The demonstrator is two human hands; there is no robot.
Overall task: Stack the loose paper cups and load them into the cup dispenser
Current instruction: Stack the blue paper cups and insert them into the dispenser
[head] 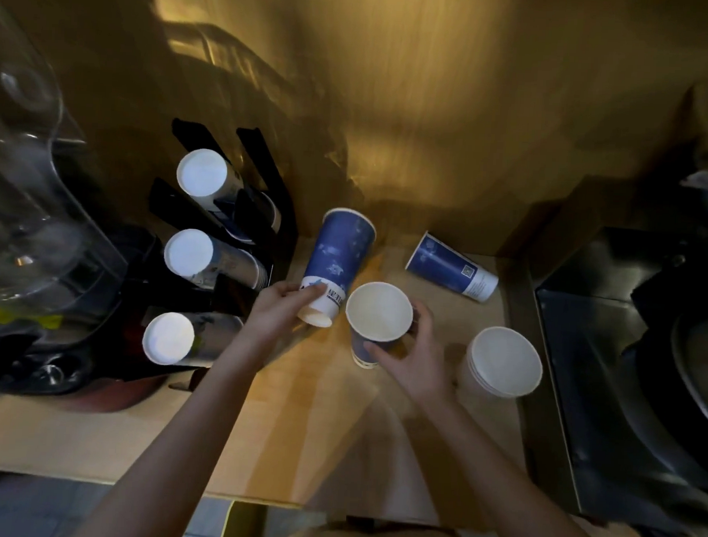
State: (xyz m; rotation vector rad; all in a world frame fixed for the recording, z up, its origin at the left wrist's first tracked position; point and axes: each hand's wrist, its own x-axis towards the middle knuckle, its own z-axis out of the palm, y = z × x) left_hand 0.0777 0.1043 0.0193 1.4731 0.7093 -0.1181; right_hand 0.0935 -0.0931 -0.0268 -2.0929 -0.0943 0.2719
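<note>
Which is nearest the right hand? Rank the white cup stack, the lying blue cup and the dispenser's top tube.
1. White cup stack, just right of the right hand.
2. Lying blue cup, beyond the hand, toward the wall.
3. Dispenser's top tube, far left.

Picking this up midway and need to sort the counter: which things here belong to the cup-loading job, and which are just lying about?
Job:
- blue cup in left hand, left hand
- upright blue cup in right hand
- blue cup lying on its side
- white cup stack
- cup dispenser, with cups in it

Lying about:
- clear plastic container
- dark metal sink
</note>
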